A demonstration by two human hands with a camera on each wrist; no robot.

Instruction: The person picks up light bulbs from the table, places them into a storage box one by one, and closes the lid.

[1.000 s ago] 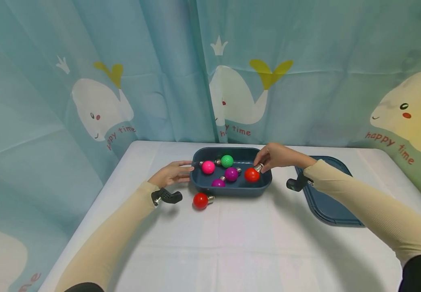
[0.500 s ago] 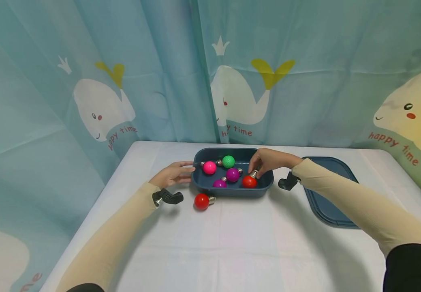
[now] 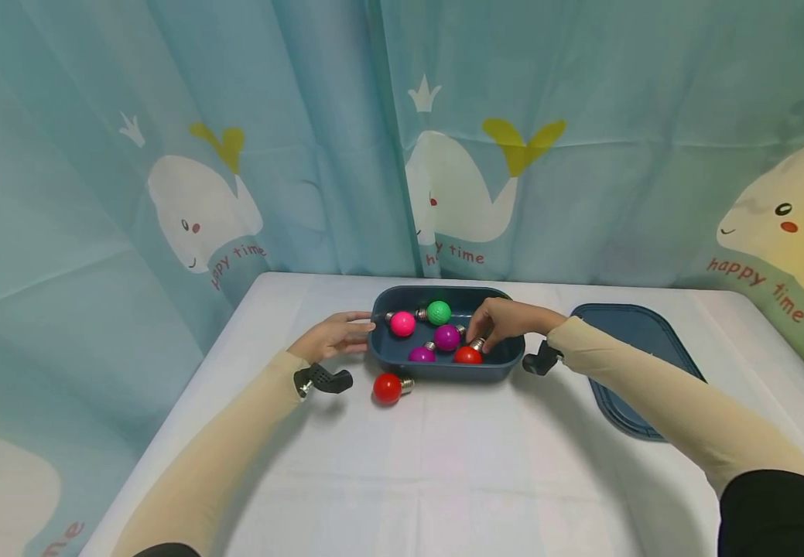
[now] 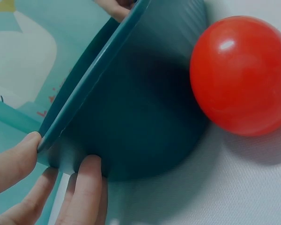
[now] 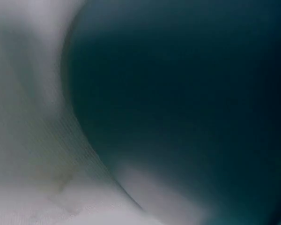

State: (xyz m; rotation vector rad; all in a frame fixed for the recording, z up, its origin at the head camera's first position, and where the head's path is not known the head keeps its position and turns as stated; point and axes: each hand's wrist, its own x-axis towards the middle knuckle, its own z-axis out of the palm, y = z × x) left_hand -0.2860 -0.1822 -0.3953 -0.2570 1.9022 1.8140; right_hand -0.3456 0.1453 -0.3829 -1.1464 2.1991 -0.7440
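Observation:
A dark blue box (image 3: 443,372) stands on the white table. Inside it, my right hand (image 3: 504,319) pinches the metal base of a red light bulb (image 3: 467,355), low near the front right wall. My left hand (image 3: 333,338) touches the box's left end. In the left wrist view its fingers (image 4: 86,187) lie fairly straight against the outer wall, the thumb at the rim. Also in the box are a pink bulb (image 3: 402,324), a green bulb (image 3: 439,312) and two purple bulbs, one in the middle (image 3: 446,337). The right wrist view is a blur of dark box wall.
Another red bulb (image 3: 387,388) lies on the table just in front of the box's left part; it shows large in the left wrist view. A dark blue lid (image 3: 634,329) lies to the right, partly under my right sleeve. A whale-print curtain (image 3: 332,155) hangs behind the table.
My right hand has moved left and down into the box with the red bulb, which now sits lower behind the front wall. My left hand has stayed at the box's end.

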